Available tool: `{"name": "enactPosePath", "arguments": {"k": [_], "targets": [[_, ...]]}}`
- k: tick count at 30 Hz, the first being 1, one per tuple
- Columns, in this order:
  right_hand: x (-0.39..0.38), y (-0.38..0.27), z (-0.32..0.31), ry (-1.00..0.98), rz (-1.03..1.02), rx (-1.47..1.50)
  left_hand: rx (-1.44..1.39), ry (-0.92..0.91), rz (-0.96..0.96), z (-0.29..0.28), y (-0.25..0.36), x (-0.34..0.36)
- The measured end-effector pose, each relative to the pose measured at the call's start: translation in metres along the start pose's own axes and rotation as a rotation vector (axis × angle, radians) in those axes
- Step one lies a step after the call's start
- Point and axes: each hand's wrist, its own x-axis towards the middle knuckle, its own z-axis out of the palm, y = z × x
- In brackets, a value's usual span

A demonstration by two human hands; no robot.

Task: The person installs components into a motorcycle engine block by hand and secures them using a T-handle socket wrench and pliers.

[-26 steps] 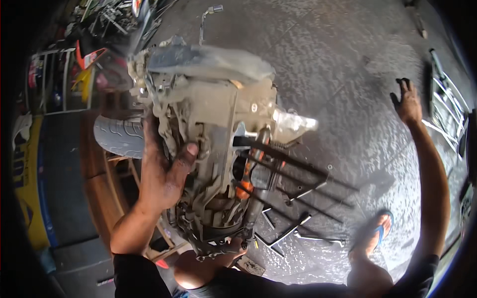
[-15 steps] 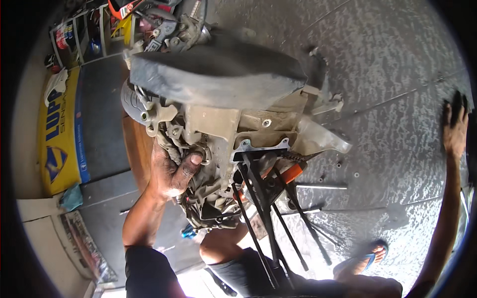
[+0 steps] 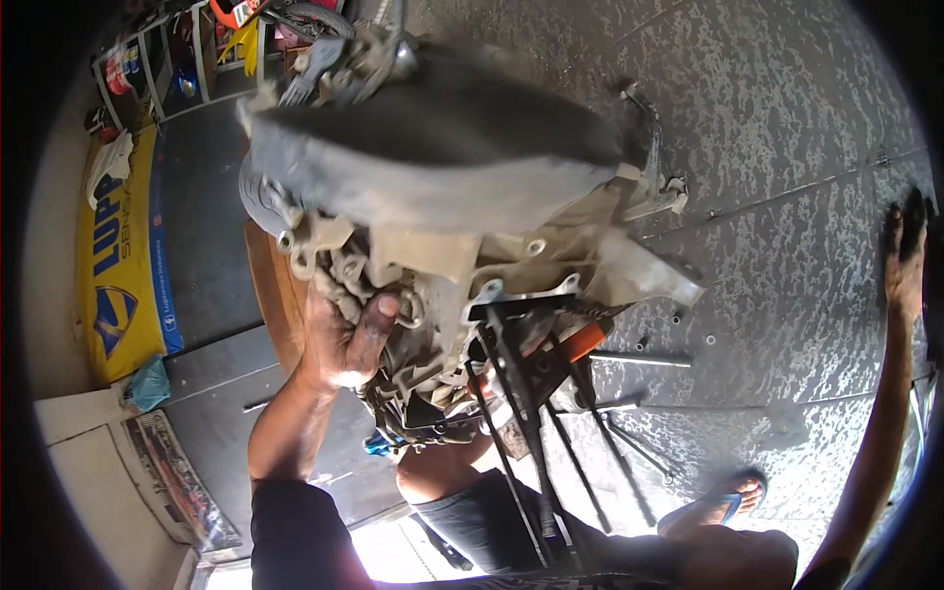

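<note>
A dirty, partly stripped motorcycle engine (image 3: 442,254) stands in front of me, its pale metal casing carrying a long dark cover (image 3: 423,187) on top. From its opening several long black studs (image 3: 580,442) stick out toward me, with an orange piece (image 3: 587,340) beside them. My left hand (image 3: 344,339) is closed around the fittings on the engine's left side, thumb uppermost; its fingers are mostly hidden behind them. Far off to the right, my right hand (image 3: 905,261) is held away from the engine, with blackened fingers stretched out and nothing visible in them.
Small metal parts and a thin rod (image 3: 644,360) lie on the grey mottled floor (image 3: 777,177), right of the engine. A yellow and blue banner (image 3: 126,261) and a shelf rack (image 3: 147,74) are at the left. My sandalled foot (image 3: 747,492) is at lower right.
The engine has tipped slightly toward me, its dark cover coming lower and blurring. My left hand keeps its hold. My right hand has shifted only a little, still stretched out.
</note>
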Motion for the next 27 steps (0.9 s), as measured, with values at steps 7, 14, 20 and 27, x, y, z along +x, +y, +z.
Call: {"name": "enactPosePath", "arguments": {"k": [7,14,20,27], "targets": [[0.011,0.054,0.005,-0.146,-0.021,-0.252,-0.022,0.034,0.211,0.002,-0.004,0.015],[-0.058,-0.049,-0.074,-0.378,0.209,0.033,-0.286,0.014,0.376,0.0,-0.023,0.01],[-0.18,-0.167,-0.175,-0.48,0.339,-0.009,-0.521,-0.033,0.658,-0.016,-0.06,-0.006],[-0.323,-0.319,-0.199,-0.571,0.546,0.049,-0.44,0.428,1.008,-0.083,-0.199,-0.058]]}}
